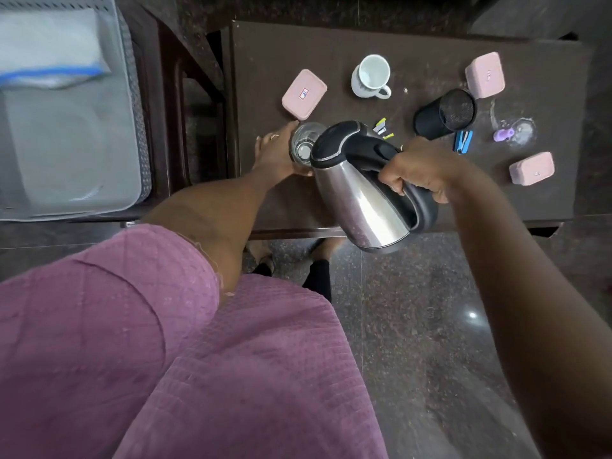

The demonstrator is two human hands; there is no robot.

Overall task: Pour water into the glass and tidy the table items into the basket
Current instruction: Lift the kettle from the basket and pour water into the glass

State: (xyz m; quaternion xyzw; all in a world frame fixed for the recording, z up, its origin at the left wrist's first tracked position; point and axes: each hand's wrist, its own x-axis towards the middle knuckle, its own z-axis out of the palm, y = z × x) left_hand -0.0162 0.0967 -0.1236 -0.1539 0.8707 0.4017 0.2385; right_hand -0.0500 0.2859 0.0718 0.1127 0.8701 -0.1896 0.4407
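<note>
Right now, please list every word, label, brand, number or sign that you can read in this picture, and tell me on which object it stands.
No text can be read.
Left pink box: small red and blue label on the lid, too blurred to read.
Far right pink box: faint mark on the lid, too small.
Near right pink box: tiny mark on its side, unreadable.
Kettle, mug: nothing visible.

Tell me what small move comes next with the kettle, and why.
Probably tip the kettle a little further so water runs into the glass. The right hand holds it by the handle, tilted, spout over the rim, while the left hand steadies the glass on the table. Whether water is flowing cannot be told.
</note>
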